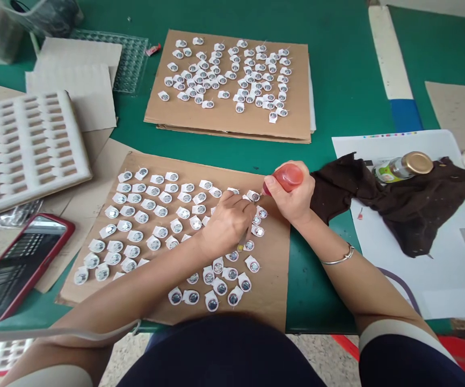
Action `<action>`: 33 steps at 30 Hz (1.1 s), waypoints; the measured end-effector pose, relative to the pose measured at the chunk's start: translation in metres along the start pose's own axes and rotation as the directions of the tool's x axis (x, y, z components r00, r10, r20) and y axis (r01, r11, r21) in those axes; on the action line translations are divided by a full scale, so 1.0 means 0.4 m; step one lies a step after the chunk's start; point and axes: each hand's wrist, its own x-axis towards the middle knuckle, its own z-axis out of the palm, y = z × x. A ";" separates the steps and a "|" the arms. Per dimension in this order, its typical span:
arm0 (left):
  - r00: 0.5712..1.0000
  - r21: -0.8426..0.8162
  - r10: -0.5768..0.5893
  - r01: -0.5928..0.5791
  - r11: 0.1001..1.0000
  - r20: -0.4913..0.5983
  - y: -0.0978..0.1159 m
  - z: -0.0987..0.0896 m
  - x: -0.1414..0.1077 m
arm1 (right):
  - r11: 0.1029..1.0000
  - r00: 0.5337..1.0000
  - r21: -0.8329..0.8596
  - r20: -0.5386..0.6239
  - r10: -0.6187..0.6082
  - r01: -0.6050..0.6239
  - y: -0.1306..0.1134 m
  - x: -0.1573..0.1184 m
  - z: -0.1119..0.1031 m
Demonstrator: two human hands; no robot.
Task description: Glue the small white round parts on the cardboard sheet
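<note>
My right hand [297,196] is wrapped round a small red squeeze bottle [289,176], whose tip points left at a small white piece with a round silver centre [253,196]. My left hand [230,223] is closed just left of that piece, gripping a thin tool [241,246] whose yellowish end shows below the fingers. Many similar white-and-silver pieces lie in rough rows on the near cardboard sheet [273,285], on both sides of my left forearm. Some of them are hidden under the left hand and arm.
A second cardboard sheet [216,119] with more pieces lies at the back. On the left are a white foam tray [27,145] and a red-edged phone [19,269]. A brown cloth [405,209] and a glass jar [401,166] rest on white paper [450,263] at the right.
</note>
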 end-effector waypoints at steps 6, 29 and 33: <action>0.997 -0.174 -0.061 0.051 0.983 -0.053 -0.021 -0.012 0.009 | 0.996 0.996 0.028 0.021 -0.090 0.089 0.000 -0.001 0.002; 0.922 -0.524 -0.374 0.366 0.769 0.095 -0.067 -0.038 0.051 | 0.984 0.991 0.164 -0.102 0.083 -0.065 -0.032 -0.087 -0.069; 0.927 -0.525 -0.365 0.354 0.774 0.087 -0.068 -0.035 0.050 | 0.990 0.996 0.117 -0.045 0.079 -0.073 -0.017 -0.099 -0.069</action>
